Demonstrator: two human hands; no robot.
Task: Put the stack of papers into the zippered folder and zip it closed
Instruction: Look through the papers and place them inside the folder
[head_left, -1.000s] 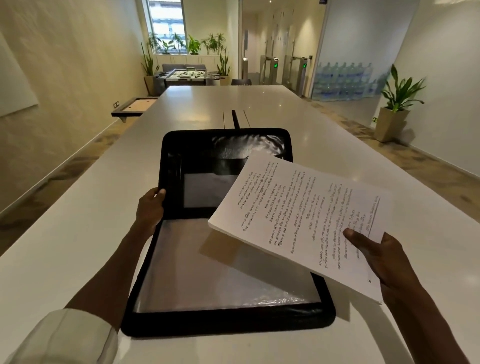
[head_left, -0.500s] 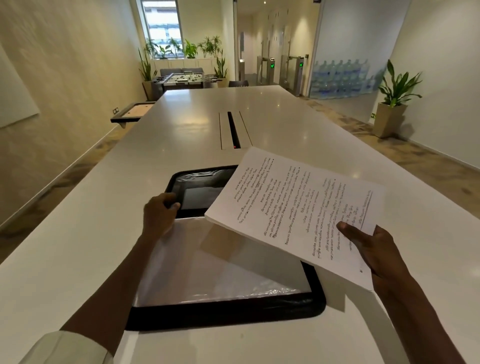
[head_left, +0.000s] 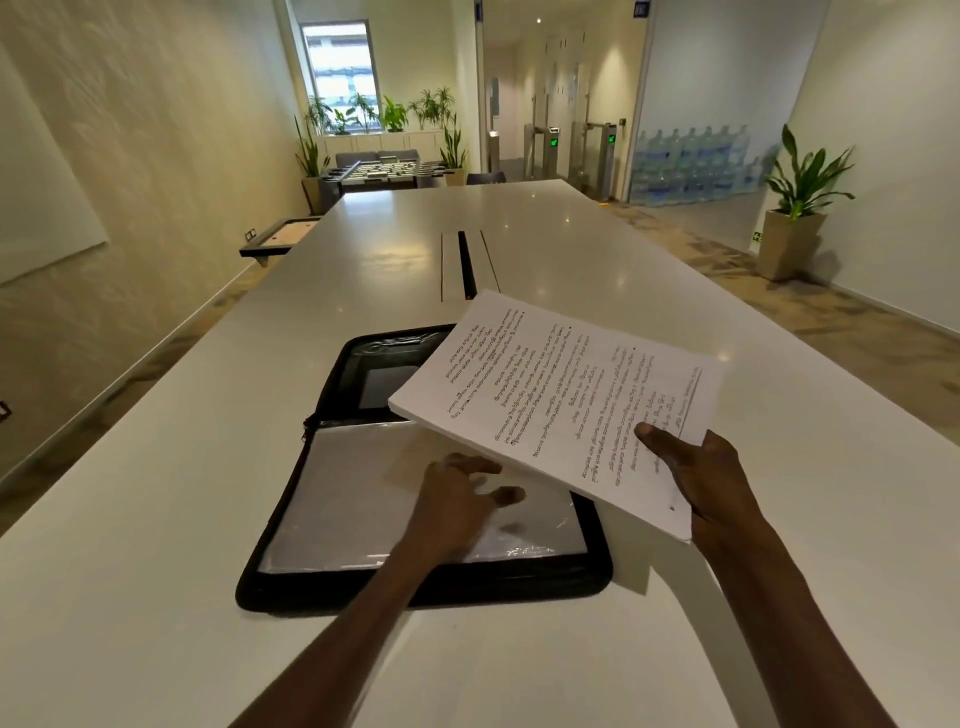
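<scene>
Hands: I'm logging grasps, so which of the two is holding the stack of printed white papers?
The right hand, thumb pinching the stack of printed white papers; the left hand holds nothing.

Black zippered folder (head_left: 291, 587), white papers (head_left: 561, 410) with lines of black print, white table (head_left: 571, 234), green plants (head_left: 802, 176)

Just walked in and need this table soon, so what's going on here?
A person is packing papers into a zippered folder, which lies open on the white table. The right hand holds the stack of papers tilted in the air over the folder's right side. The left hand hovers with spread fingers over the clear plastic sleeve inside; whether it touches is unclear. The papers are not yet in, and nothing is zipped.
</scene>
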